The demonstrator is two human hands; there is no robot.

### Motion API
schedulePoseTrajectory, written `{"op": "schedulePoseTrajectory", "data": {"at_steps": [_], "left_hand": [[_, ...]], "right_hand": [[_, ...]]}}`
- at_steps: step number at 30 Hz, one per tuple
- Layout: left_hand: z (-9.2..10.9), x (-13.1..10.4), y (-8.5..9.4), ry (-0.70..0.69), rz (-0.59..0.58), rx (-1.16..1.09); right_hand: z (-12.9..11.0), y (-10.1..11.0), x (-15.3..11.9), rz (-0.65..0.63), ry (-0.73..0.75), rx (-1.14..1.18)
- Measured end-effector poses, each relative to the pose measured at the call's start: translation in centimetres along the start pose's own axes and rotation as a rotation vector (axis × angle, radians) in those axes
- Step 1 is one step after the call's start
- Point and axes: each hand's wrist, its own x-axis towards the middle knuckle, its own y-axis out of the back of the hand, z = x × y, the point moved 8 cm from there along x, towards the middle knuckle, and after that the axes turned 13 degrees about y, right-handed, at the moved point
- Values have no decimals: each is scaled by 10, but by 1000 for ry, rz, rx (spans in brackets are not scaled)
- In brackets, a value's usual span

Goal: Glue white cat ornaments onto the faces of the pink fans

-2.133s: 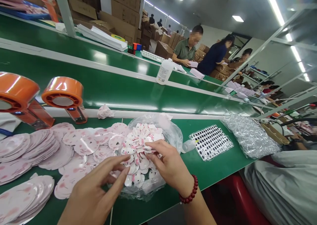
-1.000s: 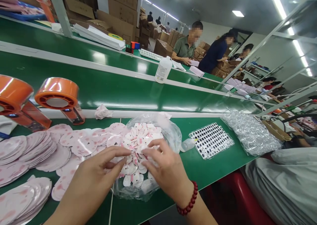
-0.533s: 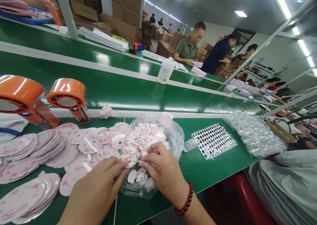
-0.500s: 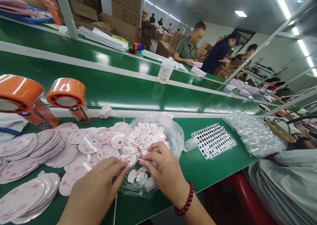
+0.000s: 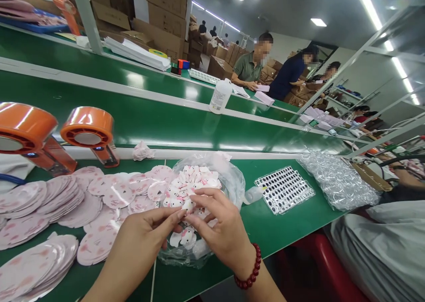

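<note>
**Two hands pinch one little cat face over a bag of them**

Far on the left stand two orange fans [image 5: 86, 131] on the green table [image 5: 292, 213]. In front of them lie lots of flat pink shapes [image 5: 63, 204], spread out in piles that overlap.

Next comes the left hand [image 5: 146, 235]. Its thumb and first finger are closed on a small white cat face piece [image 5: 187, 204]. The right hand [image 5: 221, 231] meets it from the other side. Its fingertips pinch the same little piece, so both hands grip it together. A red bead bracelet [image 5: 247, 269] sits on the right wrist.

The piece is held up just above a clear plastic bag [image 5: 229, 178]. The bag lies open on the table and is full of more cat faces [image 5: 194, 180], white with pink bits.

Just beside the bag, to the right, is a sheet of small black dots [image 5: 283, 189]. Past that sits a heap of crinkly clear bags [image 5: 335, 182].

Further back, on the far side of the long green belt, a white bottle [image 5: 219, 96] stands upright. Other people sit at that far table with papers.
</note>
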Motion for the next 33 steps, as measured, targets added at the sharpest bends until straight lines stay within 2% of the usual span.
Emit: {"op": "schedulePoseTrajectory", "data": {"at_steps": [5, 11, 13, 15, 17, 19, 22, 24, 27, 31, 33], "left_hand": [[0, 1, -4, -23, -45, -89], [3, 1, -7, -22, -89, -123], [4, 2, -7, -44, -85, -92], [3, 2, -5, -79, -48, -26], [1, 1, -1, -132, 17, 50], [-2, -2, 3, -195, 86, 114], [-9, -10, 5, -280, 154, 192], [-14, -15, 3, -333, 175, 237], [-18, -21, -2, -409, 196, 280], [-18, -28, -6, -478, 204, 286], [-18, -32, -7, -483, 169, 225]], "right_hand": [[-1, -1, -3, 10, 26, -13], [19, 1, -6, 52, -204, 217], [24, 4, -9, 78, -248, 231], [21, 15, -10, 115, -203, 68], [10, 21, -10, 95, -84, -197], [-2, 9, -12, -51, 36, -377], [-9, -20, -21, -317, 125, -527], [-11, -32, -26, -389, 144, -624], [-11, -37, -29, -388, 127, -622], [-4, -23, -33, -276, 39, -436], [-6, -18, -34, -235, 68, -368]]}}
